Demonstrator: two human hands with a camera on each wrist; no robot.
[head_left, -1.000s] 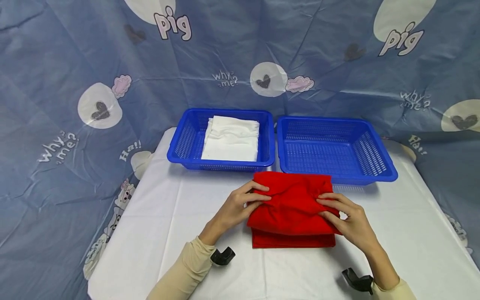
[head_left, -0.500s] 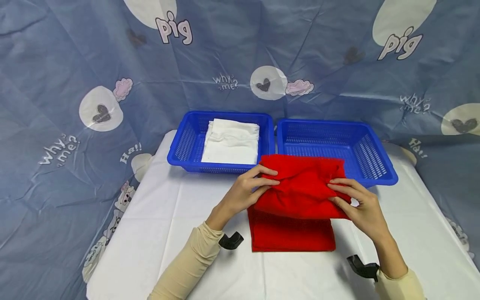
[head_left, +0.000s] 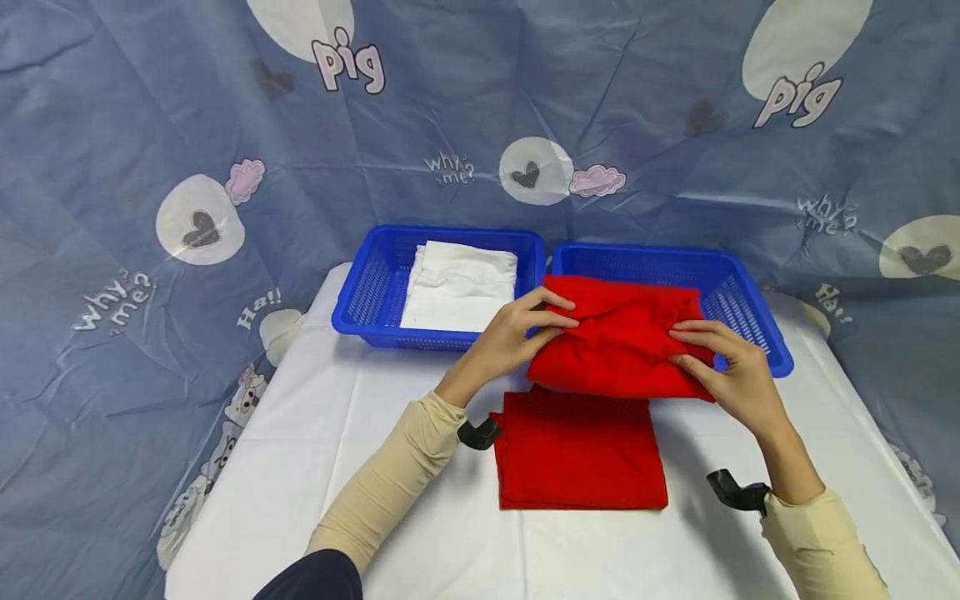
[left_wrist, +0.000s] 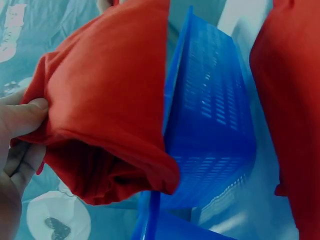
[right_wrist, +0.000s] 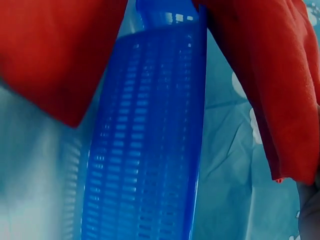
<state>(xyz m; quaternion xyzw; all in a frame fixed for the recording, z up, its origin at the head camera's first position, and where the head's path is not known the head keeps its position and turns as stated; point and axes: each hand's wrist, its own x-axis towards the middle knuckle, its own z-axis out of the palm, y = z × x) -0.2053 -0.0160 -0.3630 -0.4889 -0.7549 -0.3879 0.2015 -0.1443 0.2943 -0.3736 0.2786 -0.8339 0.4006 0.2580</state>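
- A folded red cloth, rumpled on top, hangs in the air over the near part of the right-hand basket, a blue perforated plastic one.
- The person's left hand pinches the cloth's edge between thumb and fingers, toward that basket's left end.
- The right hand grips the opposite edge, toward the basket's right end.
- Nearer the person than the basket, a lower red cloth lies folded on the white-covered desk.
- Just left of the basket sits a matching blue basket with folded white cloth in it.
- Behind the basket rises a blue-grey sheet. I can read "pig" twice above it, "why me?" three times around it, and "Ha!!" once to either side.
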